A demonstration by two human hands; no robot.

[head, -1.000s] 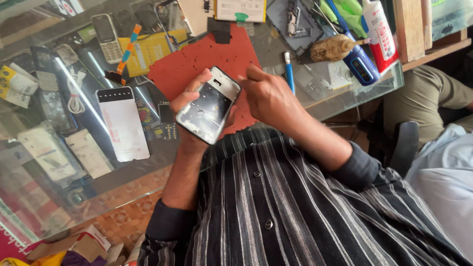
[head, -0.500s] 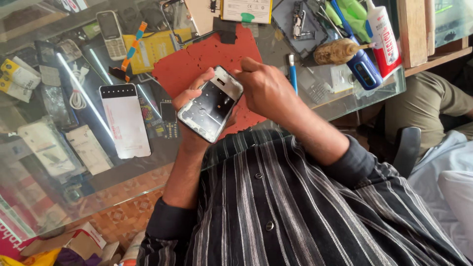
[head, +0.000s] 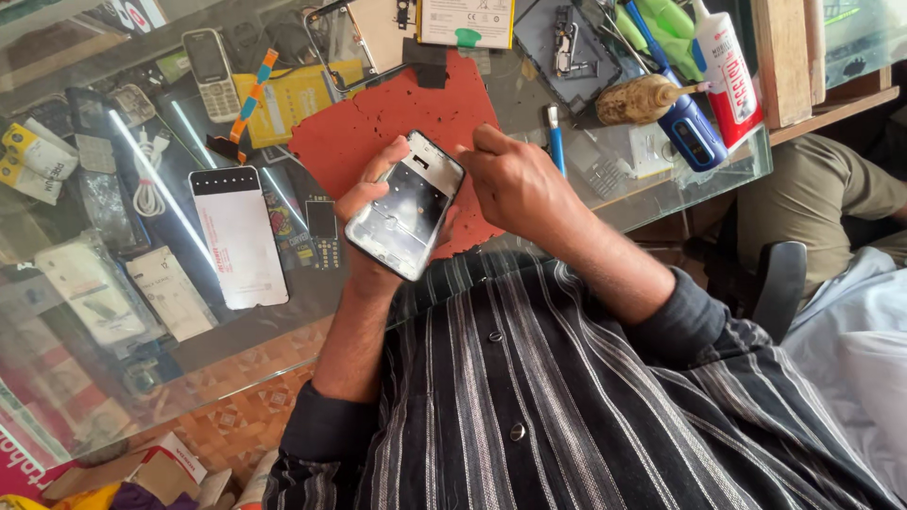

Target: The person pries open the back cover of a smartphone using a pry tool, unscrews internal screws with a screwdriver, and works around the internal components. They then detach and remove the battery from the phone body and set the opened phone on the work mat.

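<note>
**One phone frame, in hand**

Left hand (head: 373, 222): grip closed round the phone frame (head: 406, 219), held tilted above the red mat (head: 378, 132) on the glass surface (head: 661, 179).
Right hand (head: 515, 184): fingers pinched at the frame's top edge, just right of the grip; whether they hold a tool cannot be told.
Handling, as judged: steady the frame, work the edge lightly.

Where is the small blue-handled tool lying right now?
In the head view, the small blue-handled tool lies on the glass counter, just right of the red work mat, beyond the right hand.
</note>
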